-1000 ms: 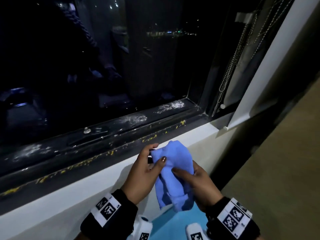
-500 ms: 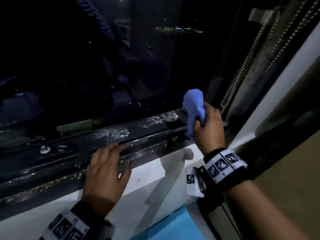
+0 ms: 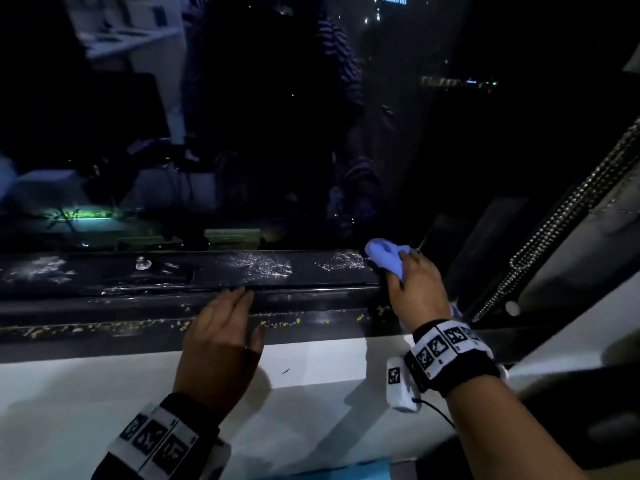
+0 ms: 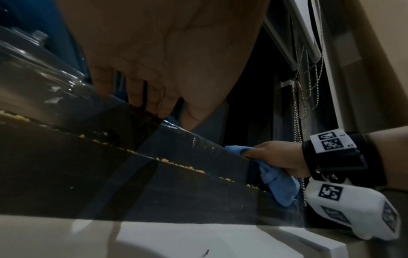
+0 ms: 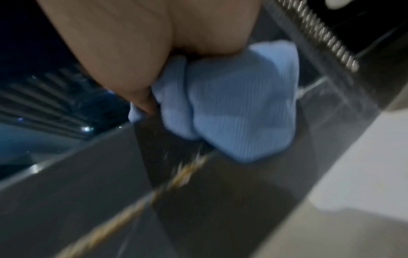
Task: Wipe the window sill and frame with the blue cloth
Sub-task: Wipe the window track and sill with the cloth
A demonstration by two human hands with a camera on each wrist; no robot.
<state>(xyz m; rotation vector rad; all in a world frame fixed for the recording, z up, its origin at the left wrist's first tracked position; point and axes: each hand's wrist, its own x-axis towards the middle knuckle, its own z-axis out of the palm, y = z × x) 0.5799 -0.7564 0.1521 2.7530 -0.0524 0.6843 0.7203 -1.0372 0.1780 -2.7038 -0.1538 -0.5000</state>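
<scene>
Hands number two, both at the window. The right hand [image 3: 414,289] grips one blue cloth [image 3: 384,252], bunched into a wad, its fingers [image 4: 249,153] curled round the fabric and clamped on it; the wad sits at the right end of the dark window frame [image 3: 311,271], touching the ledge close to the corner where the frame turns upward. In the right wrist view the blue cloth [image 5: 232,108] bulges out below the palm and a loose end hangs down over the dark rail. The left hand [image 3: 221,344] lies flat, palm down, across the edge of the white window sill [image 3: 329,365], holding nothing; its fingers [image 3: 239,299] are straight and close together, with their tips on the black frame rail.

White smears [image 3: 263,266] mark the upper ledge of the frame: three patches can be counted, one far left, one in the middle, one just beside the cloth. A line of yellow crumbs [image 3: 280,323] runs along the lower rail, between the two hands and on to the left. One small round knob [image 3: 141,263] stands on the ledge left of the middle smear. At the right hang beaded blind cords [image 3: 554,233]; the head view shows two strands side by side. Each wrist carries one black band with white square-patterned tags [image 3: 446,344]. One small dark mark [image 3: 286,371] shows on the white sill, between the hands.
</scene>
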